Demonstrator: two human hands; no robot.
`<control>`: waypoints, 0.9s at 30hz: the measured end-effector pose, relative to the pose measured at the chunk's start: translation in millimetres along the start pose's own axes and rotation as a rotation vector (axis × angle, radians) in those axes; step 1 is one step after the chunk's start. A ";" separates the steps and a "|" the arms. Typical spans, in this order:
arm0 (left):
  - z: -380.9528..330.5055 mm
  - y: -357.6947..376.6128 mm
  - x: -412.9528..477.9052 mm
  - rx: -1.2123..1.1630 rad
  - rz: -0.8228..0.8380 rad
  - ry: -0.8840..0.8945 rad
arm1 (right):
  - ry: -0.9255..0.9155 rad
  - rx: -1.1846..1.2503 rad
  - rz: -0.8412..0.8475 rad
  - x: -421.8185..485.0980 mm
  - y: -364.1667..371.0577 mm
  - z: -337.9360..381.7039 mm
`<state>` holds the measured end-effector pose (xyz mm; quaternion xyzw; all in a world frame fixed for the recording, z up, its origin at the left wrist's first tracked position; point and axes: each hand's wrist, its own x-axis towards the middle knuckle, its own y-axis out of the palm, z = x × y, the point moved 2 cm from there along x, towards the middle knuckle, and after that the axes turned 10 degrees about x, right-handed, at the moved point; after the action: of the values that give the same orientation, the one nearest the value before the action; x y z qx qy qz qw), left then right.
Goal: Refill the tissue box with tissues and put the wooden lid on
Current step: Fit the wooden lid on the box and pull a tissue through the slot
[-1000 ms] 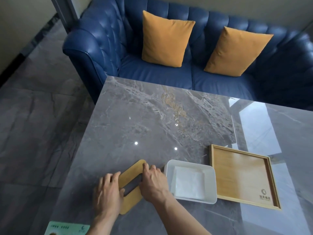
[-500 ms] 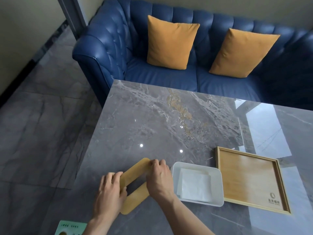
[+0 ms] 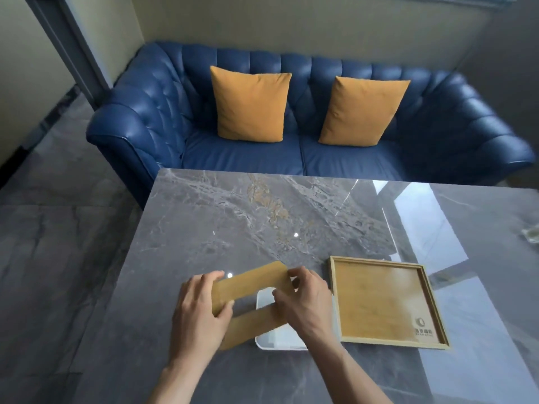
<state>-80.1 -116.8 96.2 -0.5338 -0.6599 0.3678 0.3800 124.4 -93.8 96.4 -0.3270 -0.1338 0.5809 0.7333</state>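
The wooden lid point(image 3: 250, 282), a flat frame with a slot through its middle, hangs tilted above the left part of the white tissue box point(image 3: 269, 338). My left hand point(image 3: 201, 312) grips the lid's left end. My right hand point(image 3: 306, 301) grips its right end and covers most of the box. The tissues inside the box are hidden behind the lid and my right hand.
A shallow wooden tray point(image 3: 385, 301) lies just right of the box on the grey marble table point(image 3: 262, 214). A blue sofa point(image 3: 306, 118) with two orange cushions stands beyond the table's far edge. A small glass object point(image 3: 531, 236) sits at the right edge.
Both hands lifted the wooden lid off the table left of the box and carried it right, over the box. The camera tilted up and shifted.
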 end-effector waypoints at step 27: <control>-75.2 61.9 -41.7 -0.090 0.221 -0.409 | 0.244 -0.121 -0.056 -11.4 -52.3 -90.3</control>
<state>19.4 -142.0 69.7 -0.5337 -0.6763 0.4778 0.1714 213.1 -139.5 63.9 -0.4351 -0.0875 0.5070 0.7389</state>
